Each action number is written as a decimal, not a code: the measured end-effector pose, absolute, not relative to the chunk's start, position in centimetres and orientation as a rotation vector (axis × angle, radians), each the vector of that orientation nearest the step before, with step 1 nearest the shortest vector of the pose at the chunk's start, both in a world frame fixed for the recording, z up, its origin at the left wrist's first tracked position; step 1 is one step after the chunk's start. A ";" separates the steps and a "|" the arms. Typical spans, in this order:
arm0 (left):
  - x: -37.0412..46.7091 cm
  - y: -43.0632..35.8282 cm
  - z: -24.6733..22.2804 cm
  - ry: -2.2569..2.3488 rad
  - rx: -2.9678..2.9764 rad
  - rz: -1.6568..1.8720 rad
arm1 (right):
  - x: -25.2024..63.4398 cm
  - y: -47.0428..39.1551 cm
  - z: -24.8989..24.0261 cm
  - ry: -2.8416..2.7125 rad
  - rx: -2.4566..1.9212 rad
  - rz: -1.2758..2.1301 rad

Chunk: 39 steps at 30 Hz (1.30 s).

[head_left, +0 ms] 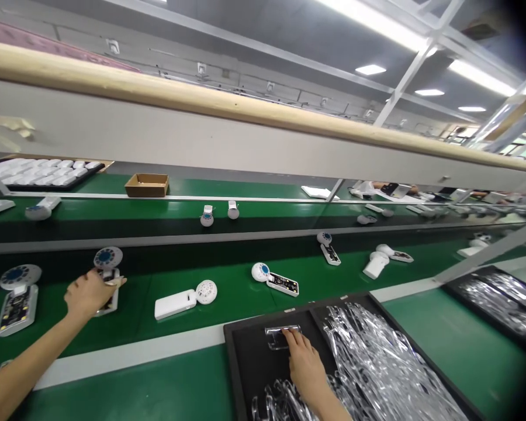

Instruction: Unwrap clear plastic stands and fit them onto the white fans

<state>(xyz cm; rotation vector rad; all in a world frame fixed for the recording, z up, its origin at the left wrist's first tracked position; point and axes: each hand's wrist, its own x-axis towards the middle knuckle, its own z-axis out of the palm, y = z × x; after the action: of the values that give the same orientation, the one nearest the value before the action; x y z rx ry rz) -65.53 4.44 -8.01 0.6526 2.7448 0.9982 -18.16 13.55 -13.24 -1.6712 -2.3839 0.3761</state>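
Note:
On the green conveyor belt, my left hand [87, 293] is closed round the body of a white handheld fan [108, 257]. The fan's round head with a blue centre points away from me, and my fingers hide part of its opened handle. Over a black tray [233, 362], my right hand [305, 365] has its fingertips on the edge of a clear plastic piece [277, 339], fingers close together. Many more clear plastic parts [377, 362] are heaped in the tray's right and front. A fan with a closed white handle [175, 304] lies between my hands.
More handheld fans lie along the belt, one with its circuit board exposed [283, 284] and another at far left [17, 310]. Behind are a second belt, a small cardboard box [147, 185] and a tray of white parts [44, 172]. A wood-topped rail [245, 111] crosses above.

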 end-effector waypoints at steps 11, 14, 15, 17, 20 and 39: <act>-50.8 9.9 -13.8 2.292 1.526 0.573 | -16.7 14.1 -12.8 -2.294 -1.540 0.396; -52.0 9.2 -11.4 2.118 1.341 0.878 | -19.2 12.4 -11.2 -1.947 -1.592 0.765; -52.2 8.8 -10.2 1.943 1.196 1.065 | -20.7 11.6 -10.5 -1.825 -1.574 0.907; -51.8 7.8 -7.7 1.497 0.810 1.390 | -24.2 9.8 -8.9 -1.701 -1.499 1.104; -50.0 6.5 -4.8 1.075 0.395 1.550 | -29.1 7.1 -6.9 -1.790 -1.340 1.162; -46.6 4.0 -1.6 0.754 0.190 1.682 | -34.0 2.6 -6.7 -1.941 -1.130 0.893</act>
<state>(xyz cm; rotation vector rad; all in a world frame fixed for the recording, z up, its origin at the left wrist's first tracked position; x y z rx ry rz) -46.60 4.03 -1.61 0.1899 0.7542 1.6819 -33.99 2.63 -6.71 -1.1302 -1.9412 0.8929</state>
